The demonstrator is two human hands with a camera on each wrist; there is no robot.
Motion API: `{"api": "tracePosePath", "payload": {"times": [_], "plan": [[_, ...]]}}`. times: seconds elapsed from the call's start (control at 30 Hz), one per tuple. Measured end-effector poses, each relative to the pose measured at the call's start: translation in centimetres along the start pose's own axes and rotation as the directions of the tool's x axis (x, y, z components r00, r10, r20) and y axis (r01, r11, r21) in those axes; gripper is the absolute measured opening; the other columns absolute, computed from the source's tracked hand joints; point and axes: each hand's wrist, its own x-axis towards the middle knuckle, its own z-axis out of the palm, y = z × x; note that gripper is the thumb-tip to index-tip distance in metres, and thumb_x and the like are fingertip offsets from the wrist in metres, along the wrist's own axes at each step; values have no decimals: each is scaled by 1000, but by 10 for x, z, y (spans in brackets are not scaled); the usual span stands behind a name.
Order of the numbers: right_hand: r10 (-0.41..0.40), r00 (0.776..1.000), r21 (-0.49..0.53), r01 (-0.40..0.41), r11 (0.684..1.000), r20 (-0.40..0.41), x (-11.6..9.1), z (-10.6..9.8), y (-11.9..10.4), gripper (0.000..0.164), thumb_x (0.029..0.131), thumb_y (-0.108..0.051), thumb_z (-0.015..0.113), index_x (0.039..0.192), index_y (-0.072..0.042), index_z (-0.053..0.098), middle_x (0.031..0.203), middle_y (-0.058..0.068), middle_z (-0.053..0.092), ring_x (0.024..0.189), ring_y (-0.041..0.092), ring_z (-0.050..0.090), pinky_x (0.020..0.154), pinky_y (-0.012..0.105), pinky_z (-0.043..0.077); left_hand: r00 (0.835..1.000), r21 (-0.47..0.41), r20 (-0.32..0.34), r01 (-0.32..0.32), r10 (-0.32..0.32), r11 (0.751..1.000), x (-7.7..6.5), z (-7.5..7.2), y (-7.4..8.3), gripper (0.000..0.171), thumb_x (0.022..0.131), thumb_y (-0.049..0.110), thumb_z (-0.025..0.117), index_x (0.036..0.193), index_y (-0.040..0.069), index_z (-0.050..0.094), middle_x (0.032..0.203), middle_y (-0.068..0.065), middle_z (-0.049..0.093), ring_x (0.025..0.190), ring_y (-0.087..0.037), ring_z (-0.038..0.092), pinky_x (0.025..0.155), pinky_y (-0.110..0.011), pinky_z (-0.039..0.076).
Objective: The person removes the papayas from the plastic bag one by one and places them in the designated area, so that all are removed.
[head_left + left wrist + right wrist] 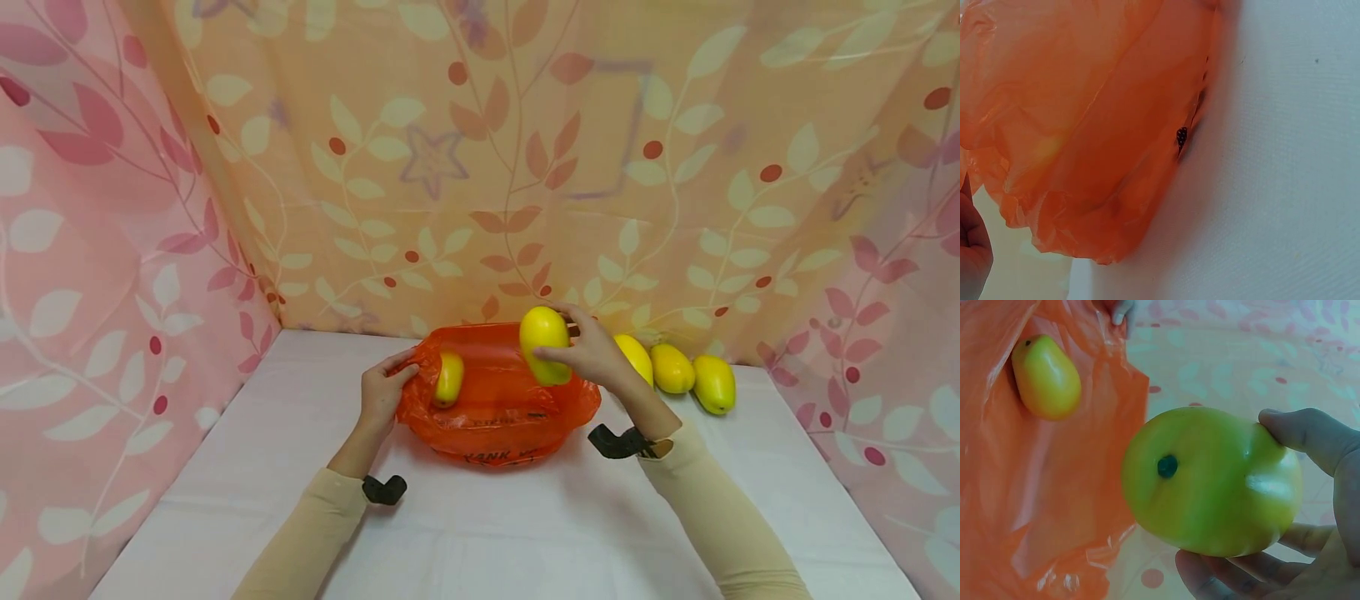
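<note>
An orange-red plastic bag (pixel 487 421) with dark printing lies open on the table, its mouth spread wide. My left hand (pixel 384 390) pinches the bag's left rim between thumb and fingers. Inside, toward the left, rests one yellow mango (pixel 448 379). Over the right part of the bag's mouth, my right hand (pixel 592 346) grips another yellow mango (pixel 545 343). In the right wrist view, thumb and fingers wrap this greenish-yellow mango (pixel 1210 481), its dark end spot facing the camera. The left wrist view shows mostly the bag's outer side (pixel 1104 137).
Several more yellow mangoes (pixel 714 384) lie at the back right of the white-covered table (pixel 480 533), some partly hidden behind my right forearm. A floral curtain (pixel 450 167) stands right behind the table, with pink floral cloth on both sides.
</note>
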Motion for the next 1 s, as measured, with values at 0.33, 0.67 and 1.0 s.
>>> {"api": "tracePosePath", "payload": {"times": [0.33, 0.67, 1.0], "plan": [[-7, 1000, -31, 6, 999, -20, -12, -15, 7, 77, 83, -34, 77, 146, -14, 38, 141, 14, 47, 122, 37, 49, 91, 48, 55, 1000, 9, -8, 10, -10, 1000, 2, -1, 1, 35, 90, 8, 68, 125, 4, 66, 133, -17, 61, 121, -22, 57, 93, -26, 53], [1, 999, -37, -2, 999, -37, -22, -26, 13, 79, 83, -35, 76, 148, -13, 36, 140, 16, 47, 121, 38, 48, 91, 48, 54, 1000, 5, -15, 12, -12, 1000, 0, -1, 0, 36, 90, 8, 68, 125, 4, 66, 132, -16, 62, 117, -20, 58, 88, -21, 54], [2, 999, -40, -3, 999, -34, -31, -37, 16, 81, 84, -36, 75, 150, -12, 34, 142, 19, 45, 123, 40, 46, 89, 49, 55, 1000, 11, -11, 7, -6, 1000, -1, -1, 1, 36, 90, 8, 68, 126, 4, 66, 132, -17, 62, 117, -21, 58, 88, -21, 54]]}}
